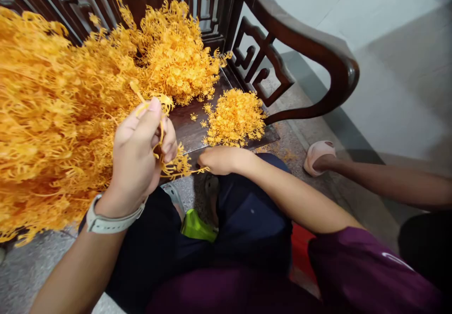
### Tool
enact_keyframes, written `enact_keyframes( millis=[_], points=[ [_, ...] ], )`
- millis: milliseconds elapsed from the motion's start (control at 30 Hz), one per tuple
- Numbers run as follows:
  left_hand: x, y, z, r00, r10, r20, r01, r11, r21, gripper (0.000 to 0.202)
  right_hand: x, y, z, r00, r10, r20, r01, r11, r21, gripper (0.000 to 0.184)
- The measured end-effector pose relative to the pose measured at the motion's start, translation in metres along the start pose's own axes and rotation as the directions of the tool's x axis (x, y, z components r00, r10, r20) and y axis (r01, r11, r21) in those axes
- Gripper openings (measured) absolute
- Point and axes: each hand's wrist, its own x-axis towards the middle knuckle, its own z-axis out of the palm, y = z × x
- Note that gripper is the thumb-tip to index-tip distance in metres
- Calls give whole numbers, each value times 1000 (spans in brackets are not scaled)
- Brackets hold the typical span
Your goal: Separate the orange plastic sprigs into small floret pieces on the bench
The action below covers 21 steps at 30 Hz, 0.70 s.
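Note:
My left hand (141, 149), with a pale watch on its wrist, is closed round an orange plastic sprig (169, 163) held up in front of me. My right hand (221, 159) is closed too, pinching the far end of that same sprig just below the seat's front edge. A huge heap of orange plastic sprigs (52, 116) fills the left side and spills over the dark wooden bench seat (190, 125). A small separate pile of orange plastic bits (235, 116) lies on the seat to the right of my hands.
The bench's carved dark armrest (303, 36) curves across the upper right. Another person's leg and a foot in a pink slipper (318, 156) stretch over the grey floor at right. A green item (196, 227) shows between my knees.

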Motion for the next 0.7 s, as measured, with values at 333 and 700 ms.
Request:
enact_keyframes(
  millis=[333, 700],
  points=[
    [-6, -2, 5, 986, -157, 62, 158, 987, -3, 41, 2, 20, -4, 935, 327, -139, -336, 941, -48, 32],
    [-7, -13, -4, 994, -55, 99, 38, 986, 165, 34, -40, 14, -7, 551, 240, -800, 263, 859, 439, 43]
  ],
)
